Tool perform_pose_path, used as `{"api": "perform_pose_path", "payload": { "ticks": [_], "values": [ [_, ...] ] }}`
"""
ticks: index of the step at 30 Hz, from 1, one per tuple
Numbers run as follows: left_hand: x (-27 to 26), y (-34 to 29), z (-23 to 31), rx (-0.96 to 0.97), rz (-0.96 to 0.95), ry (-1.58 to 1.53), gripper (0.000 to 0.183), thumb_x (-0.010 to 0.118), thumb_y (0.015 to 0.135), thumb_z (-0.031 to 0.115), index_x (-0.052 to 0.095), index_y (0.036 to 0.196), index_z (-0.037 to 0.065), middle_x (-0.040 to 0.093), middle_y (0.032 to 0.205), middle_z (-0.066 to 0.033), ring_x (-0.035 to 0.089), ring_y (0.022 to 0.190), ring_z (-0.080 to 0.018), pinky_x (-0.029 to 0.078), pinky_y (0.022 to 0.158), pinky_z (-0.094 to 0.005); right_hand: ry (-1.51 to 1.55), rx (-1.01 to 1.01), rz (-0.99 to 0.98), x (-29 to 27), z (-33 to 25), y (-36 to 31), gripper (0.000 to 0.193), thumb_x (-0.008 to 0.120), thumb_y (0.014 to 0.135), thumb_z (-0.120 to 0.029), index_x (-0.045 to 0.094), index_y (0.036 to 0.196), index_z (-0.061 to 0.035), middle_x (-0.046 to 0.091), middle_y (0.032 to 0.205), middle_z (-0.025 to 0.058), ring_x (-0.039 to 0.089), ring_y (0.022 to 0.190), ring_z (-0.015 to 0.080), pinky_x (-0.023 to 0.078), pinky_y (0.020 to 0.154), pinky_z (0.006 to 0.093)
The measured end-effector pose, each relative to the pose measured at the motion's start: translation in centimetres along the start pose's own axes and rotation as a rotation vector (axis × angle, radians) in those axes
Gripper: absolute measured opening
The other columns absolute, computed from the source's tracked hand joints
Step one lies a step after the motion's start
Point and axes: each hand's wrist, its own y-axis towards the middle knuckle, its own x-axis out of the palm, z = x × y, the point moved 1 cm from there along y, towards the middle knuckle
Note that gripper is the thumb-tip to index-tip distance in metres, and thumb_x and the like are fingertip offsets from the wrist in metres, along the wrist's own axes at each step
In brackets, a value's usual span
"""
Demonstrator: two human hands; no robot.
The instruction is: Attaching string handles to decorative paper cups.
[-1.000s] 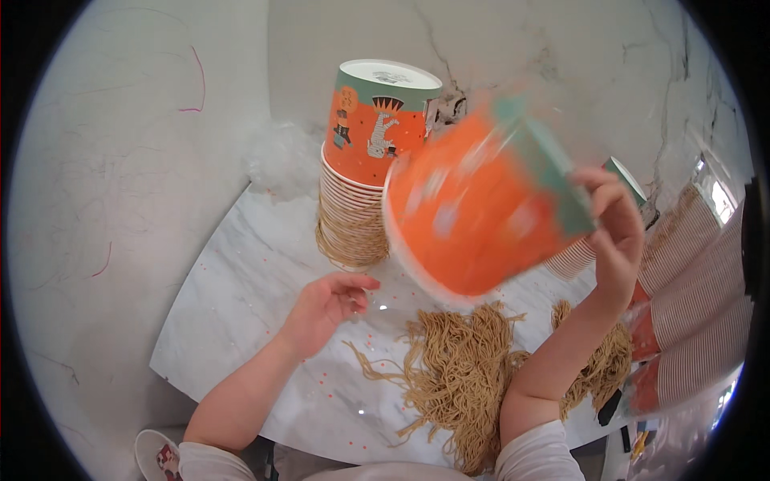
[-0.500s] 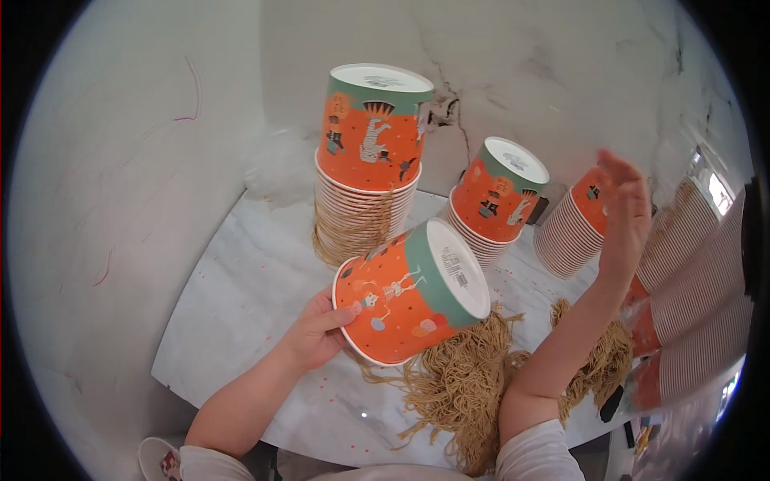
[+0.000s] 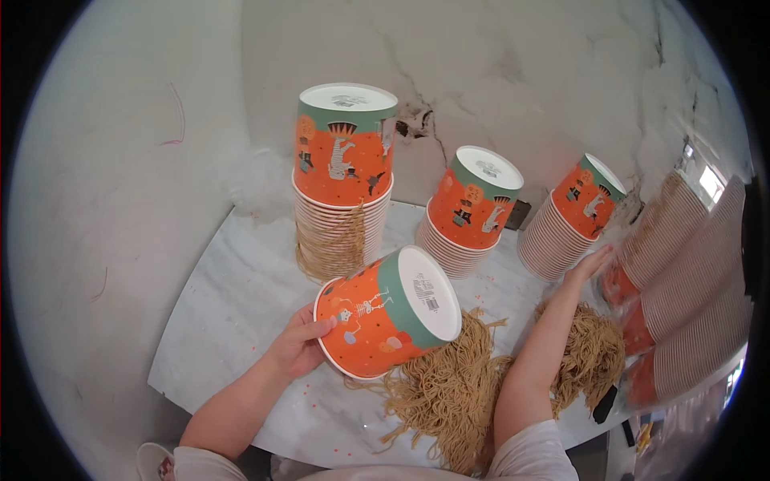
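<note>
My left hand (image 3: pixel 298 346) grips the rim of an orange and green paper bucket (image 3: pixel 377 325), thumb outside, fingers hidden by the wall. Skeleton pictures decorate it, and its white base tilts up and to the right. Beyond the twine, my right hand (image 3: pixel 592 263) reaches to the lower right side of the right-hand stack of upside-down buckets (image 3: pixel 561 232). Its fingers are stretched out, with nothing seen in them; whether they touch the stack I cannot tell. Tan twine (image 3: pixel 449 385) lies in a loose heap by the held bucket, and a second twine bundle (image 3: pixel 589 353) is behind my right forearm.
A tall bucket stack (image 3: pixel 341 168) at the back left has twine draped round its rims. A shorter bucket stack (image 3: pixel 473 200) stands in the middle. Plastic-wrapped bucket stacks (image 3: pixel 682 321) lie along the right. The marbled table (image 3: pixel 216 321) meets the wall behind.
My right hand has come down from in front of the right stack's top to its lower right side. The left hand still holds the bucket. The whole view has shifted slightly.
</note>
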Motion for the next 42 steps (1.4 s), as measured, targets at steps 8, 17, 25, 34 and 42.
{"api": "perform_pose_path", "payload": {
  "ticks": [8,17,25,34,42],
  "values": [
    [0.8,-0.4,0.0,-0.023,0.047,0.047,0.052,0.066,0.093,0.006,0.045,0.140,0.001,0.059,0.134,-0.0117,0.061,0.121,-0.0219,0.050,0.105,-0.0396,-0.411,0.227,0.012,-3.1,-0.3,2.1,0.088,0.033,0.098,-0.070,0.051,0.139,0.0056,0.063,0.127,0.0194,0.063,0.109,0.0265,0.047,0.095,0.0397],
    [-0.6,-0.6,-0.7,-0.059,-0.006,0.110,0.063,0.072,0.088,0.006,0.042,0.143,0.005,0.060,0.134,-0.0096,0.061,0.119,-0.0203,0.051,0.102,-0.0372,0.122,0.351,-0.233,0.9,1.8,1.3,0.083,0.040,0.098,-0.067,0.049,0.140,0.0043,0.056,0.138,0.0156,0.059,0.120,0.0299,0.045,0.100,0.0411],
    [0.1,-0.8,-0.1,-0.057,-0.080,-0.157,0.067,0.066,0.088,0.007,0.037,0.148,0.002,0.049,0.146,-0.0146,0.051,0.133,-0.0291,0.041,0.113,-0.0470,-0.495,0.137,-0.327,-0.6,2.4,10.9,0.065,0.056,0.095,-0.060,0.072,0.098,0.0034,0.069,0.089,0.0065,0.062,0.070,0.0161,0.048,0.058,0.0295],
    [0.6,-1.0,-0.1,0.011,-0.122,0.064,0.064,0.066,0.089,0.002,0.039,0.146,0.007,0.054,0.142,-0.0085,0.054,0.129,-0.0222,0.045,0.108,-0.0402,-0.003,-0.493,-0.260,4.3,-15.5,-3.8,0.044,0.057,0.100,-0.034,0.060,0.128,-0.0010,0.069,0.107,0.0087,0.063,0.102,0.0178,0.044,0.098,0.0303],
    [0.3,-0.9,-1.3,0.084,-0.093,0.180,0.061,0.069,0.086,-0.003,0.043,0.141,0.006,0.059,0.135,-0.0087,0.058,0.123,-0.0198,0.048,0.103,-0.0386,-0.192,-0.182,-1.661,7.3,-19.0,-22.8,0.047,0.049,0.104,-0.041,0.067,0.107,0.0022,0.071,0.083,0.0107,0.066,0.072,0.0159,0.053,0.068,0.0306]
  ]
}}
